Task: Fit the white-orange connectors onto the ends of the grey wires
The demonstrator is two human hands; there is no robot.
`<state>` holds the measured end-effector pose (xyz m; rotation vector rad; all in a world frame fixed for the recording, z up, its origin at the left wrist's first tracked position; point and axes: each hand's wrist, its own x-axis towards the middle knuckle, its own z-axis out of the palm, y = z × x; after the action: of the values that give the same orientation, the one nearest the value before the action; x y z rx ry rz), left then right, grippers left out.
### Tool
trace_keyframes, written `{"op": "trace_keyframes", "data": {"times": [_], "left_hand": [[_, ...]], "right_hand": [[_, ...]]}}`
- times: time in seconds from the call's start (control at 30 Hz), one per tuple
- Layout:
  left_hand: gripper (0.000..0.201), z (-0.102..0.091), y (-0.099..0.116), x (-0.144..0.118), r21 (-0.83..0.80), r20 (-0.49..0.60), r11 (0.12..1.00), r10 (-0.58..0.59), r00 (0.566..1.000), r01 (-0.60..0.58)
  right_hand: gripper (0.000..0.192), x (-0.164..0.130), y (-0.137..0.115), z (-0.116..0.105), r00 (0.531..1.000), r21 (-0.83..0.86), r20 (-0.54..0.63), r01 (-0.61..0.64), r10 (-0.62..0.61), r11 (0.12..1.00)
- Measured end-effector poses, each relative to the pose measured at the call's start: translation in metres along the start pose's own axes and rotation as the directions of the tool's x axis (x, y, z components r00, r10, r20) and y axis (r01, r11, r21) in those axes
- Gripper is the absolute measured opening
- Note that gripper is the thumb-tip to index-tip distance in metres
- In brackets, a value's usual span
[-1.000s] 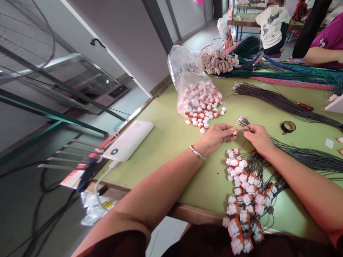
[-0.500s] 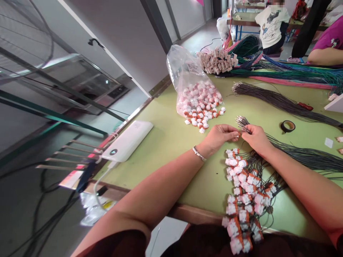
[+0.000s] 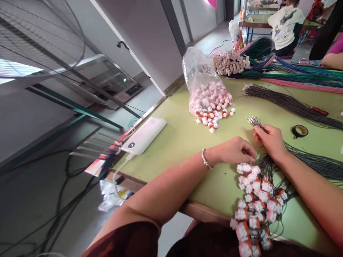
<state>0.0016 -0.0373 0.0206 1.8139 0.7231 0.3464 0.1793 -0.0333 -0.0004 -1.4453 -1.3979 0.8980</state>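
My right hand [image 3: 270,141] is closed around a bundle of dark wires, whose silvery metal tips [image 3: 254,121] poke out past the fingers. Just left of it, my left hand [image 3: 237,150] has its fingers curled downward at the top of a pile of white-and-orange plastic connectors [image 3: 254,192]; what its fingertips pinch, if anything, is hidden. Dark wires run from these connectors under my right forearm. A clear plastic bag [image 3: 199,78] of similar connectors lies farther back, with loose ones [image 3: 211,121] spilling from its mouth.
A white power bank [image 3: 144,135] with a cable lies at the left table edge. To the right are a roll of black tape [image 3: 300,131], another dark wire bundle [image 3: 284,103] and a red-handled tool [image 3: 320,110]. Coloured wires [image 3: 302,75] lie behind; a person [image 3: 286,26] sits beyond.
My left hand has moved from beside my right hand's fingers, where it pinched a small connector, down toward the connector pile. My right hand still grips the wires. The whole view has shifted.
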Motion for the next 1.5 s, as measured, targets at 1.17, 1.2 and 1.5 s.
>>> {"op": "trace_keyframes", "data": {"times": [1.17, 1.2, 1.5], "left_hand": [[0.009, -0.016, -0.024, 0.010, -0.842, -0.294, 0.534, -0.340, 0.893, -0.073], [0.009, -0.017, -0.025, 0.010, -0.841, -0.294, 0.535, -0.336, 0.895, -0.075], [0.015, -0.016, -0.026, 0.009, -0.723, -0.351, 0.689, -0.297, 0.888, -0.056]], "right_hand": [[0.013, -0.003, -0.004, 0.010, 0.999, 0.065, 0.042, -0.017, 0.015, 0.998], [0.013, -0.003, -0.004, 0.010, 0.999, 0.053, 0.038, -0.015, 0.013, 0.998], [0.011, -0.005, -0.008, 0.009, 0.998, -0.054, 0.053, 0.026, -0.023, 0.998]]}}
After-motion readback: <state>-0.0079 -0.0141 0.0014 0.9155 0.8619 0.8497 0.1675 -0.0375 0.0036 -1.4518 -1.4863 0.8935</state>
